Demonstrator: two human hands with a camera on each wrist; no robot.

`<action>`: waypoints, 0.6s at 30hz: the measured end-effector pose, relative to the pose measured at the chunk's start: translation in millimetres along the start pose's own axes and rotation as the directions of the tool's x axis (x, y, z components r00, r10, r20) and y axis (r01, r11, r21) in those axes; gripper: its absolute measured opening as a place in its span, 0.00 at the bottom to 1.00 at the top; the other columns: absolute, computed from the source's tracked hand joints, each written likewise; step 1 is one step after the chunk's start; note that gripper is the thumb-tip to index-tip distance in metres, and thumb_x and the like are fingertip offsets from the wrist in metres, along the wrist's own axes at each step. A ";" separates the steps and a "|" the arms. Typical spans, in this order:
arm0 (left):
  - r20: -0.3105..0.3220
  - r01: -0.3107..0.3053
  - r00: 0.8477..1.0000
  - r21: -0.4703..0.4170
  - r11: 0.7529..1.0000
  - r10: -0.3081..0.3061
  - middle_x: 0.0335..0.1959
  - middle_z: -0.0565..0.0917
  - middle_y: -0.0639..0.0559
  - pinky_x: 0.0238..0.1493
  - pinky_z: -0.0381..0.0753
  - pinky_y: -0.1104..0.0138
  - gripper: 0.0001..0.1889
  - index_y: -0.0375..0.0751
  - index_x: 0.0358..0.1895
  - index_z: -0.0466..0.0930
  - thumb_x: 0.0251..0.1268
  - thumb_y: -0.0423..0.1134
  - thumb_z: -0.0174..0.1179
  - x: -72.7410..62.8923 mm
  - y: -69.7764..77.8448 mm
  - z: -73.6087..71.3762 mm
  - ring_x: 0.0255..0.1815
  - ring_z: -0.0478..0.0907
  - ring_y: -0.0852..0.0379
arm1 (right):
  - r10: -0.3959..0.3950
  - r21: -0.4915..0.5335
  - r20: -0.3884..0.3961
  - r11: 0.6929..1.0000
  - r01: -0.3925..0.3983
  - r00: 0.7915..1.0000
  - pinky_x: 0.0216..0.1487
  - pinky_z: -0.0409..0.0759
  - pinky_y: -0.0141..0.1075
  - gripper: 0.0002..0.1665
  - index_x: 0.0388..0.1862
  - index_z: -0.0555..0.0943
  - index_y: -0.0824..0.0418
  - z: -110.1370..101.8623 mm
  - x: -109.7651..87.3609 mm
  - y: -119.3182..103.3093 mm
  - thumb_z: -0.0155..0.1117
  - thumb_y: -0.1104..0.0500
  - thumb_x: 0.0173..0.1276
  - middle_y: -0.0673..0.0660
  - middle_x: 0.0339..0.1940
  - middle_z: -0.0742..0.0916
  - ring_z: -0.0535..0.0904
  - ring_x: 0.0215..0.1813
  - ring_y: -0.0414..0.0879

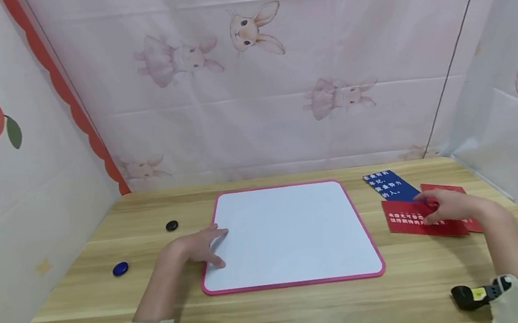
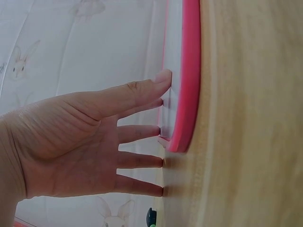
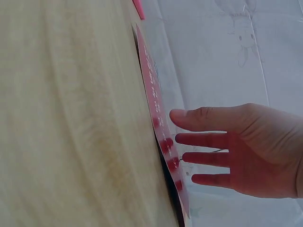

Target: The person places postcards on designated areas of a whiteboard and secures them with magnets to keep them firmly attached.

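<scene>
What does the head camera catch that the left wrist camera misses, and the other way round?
Only the head view shows the right hand with straight fingers on a red card, a blue card behind it, a second red card, and a blue disc and a black disc on the wooden table.

Only the left wrist view shows, from the palm side, the fingertips meeting the surface.

Both show the left hand, open, at the corner of the pink-rimmed whiteboard.

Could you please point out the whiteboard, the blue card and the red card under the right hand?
whiteboard [image 1: 295,231]: head view, bare white middle.
blue card [image 1: 386,184]: head view, printed face.
red card [image 1: 402,220]: head view, left part, clear of the fingers.
</scene>
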State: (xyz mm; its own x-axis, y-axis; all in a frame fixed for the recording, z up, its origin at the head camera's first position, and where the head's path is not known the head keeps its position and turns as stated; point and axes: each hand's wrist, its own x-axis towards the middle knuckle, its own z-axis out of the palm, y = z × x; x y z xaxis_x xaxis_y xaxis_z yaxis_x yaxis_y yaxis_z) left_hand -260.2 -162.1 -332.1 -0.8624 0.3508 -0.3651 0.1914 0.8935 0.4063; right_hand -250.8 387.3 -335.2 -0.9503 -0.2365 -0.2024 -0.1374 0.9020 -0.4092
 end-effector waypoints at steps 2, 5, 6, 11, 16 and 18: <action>-0.003 0.000 1.000 -0.006 1.000 0.000 0.71 0.49 0.39 0.64 0.48 0.46 0.41 0.43 0.69 0.59 0.51 0.41 0.68 -0.9 -0.1 0.6 0.70 0.44 0.40 | 0.010 0.003 0.008 1.000 -0.010 1.000 0.46 0.70 0.61 0.44 0.60 0.66 0.73 1.2 0.7 1.2 0.72 0.51 0.50 0.79 0.54 0.67 0.61 0.53 0.72; 0.001 0.009 1.000 0.001 1.000 -0.009 0.71 0.49 0.39 0.64 0.49 0.46 0.41 0.43 0.69 0.59 0.51 0.42 0.68 -0.5 0.3 1.1 0.70 0.44 0.40 | 0.028 0.007 0.024 1.000 -0.028 0.999 0.45 0.71 0.61 0.47 0.61 0.65 0.73 1.8 0.1 2.8 0.73 0.51 0.48 0.78 0.54 0.66 0.60 0.53 0.72; 0.002 0.012 1.000 0.004 1.000 -0.012 0.71 0.50 0.39 0.64 0.49 0.46 0.41 0.44 0.69 0.59 0.51 0.42 0.68 -0.3 0.6 1.2 0.70 0.45 0.41 | 0.030 0.007 0.026 1.000 -0.031 0.999 0.45 0.71 0.61 0.47 0.61 0.65 0.73 1.8 -0.3 3.2 0.74 0.51 0.47 0.78 0.54 0.66 0.59 0.53 0.72; 0.004 0.020 1.000 0.009 1.000 -0.020 0.71 0.50 0.39 0.64 0.49 0.45 0.40 0.44 0.69 0.59 0.51 0.42 0.68 -0.1 1.4 1.7 0.70 0.45 0.41 | 0.042 0.002 0.041 0.999 -0.043 0.998 0.44 0.71 0.61 0.50 0.62 0.63 0.73 2.5 -1.4 3.5 0.75 0.51 0.46 0.78 0.54 0.65 0.58 0.53 0.73; -0.004 0.020 1.000 0.012 1.000 -0.020 0.71 0.50 0.39 0.64 0.50 0.45 0.40 0.44 0.69 0.59 0.51 0.41 0.68 -1.7 1.8 1.2 0.70 0.45 0.40 | 0.044 -0.014 0.033 0.999 -0.044 0.998 0.44 0.71 0.61 0.51 0.62 0.63 0.73 5.0 -1.0 3.9 0.76 0.52 0.44 0.78 0.53 0.65 0.57 0.53 0.73; -0.005 0.023 1.000 0.010 1.000 -0.023 0.71 0.50 0.39 0.64 0.50 0.45 0.40 0.44 0.69 0.59 0.51 0.41 0.68 -2.4 1.8 0.6 0.70 0.45 0.40 | 0.044 -0.023 0.031 0.999 -0.043 0.999 0.44 0.71 0.62 0.51 0.62 0.63 0.72 5.4 -0.6 4.0 0.76 0.52 0.44 0.79 0.53 0.65 0.57 0.53 0.73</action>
State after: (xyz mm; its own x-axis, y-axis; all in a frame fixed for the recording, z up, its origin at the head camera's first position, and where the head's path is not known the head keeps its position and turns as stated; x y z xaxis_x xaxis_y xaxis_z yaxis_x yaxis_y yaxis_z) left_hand -257.5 -161.2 -331.0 -0.8690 0.3286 -0.3699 0.1762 0.9042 0.3891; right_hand -249.3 389.1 -341.6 -0.9462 -0.2081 -0.2476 -0.1028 0.9193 -0.3799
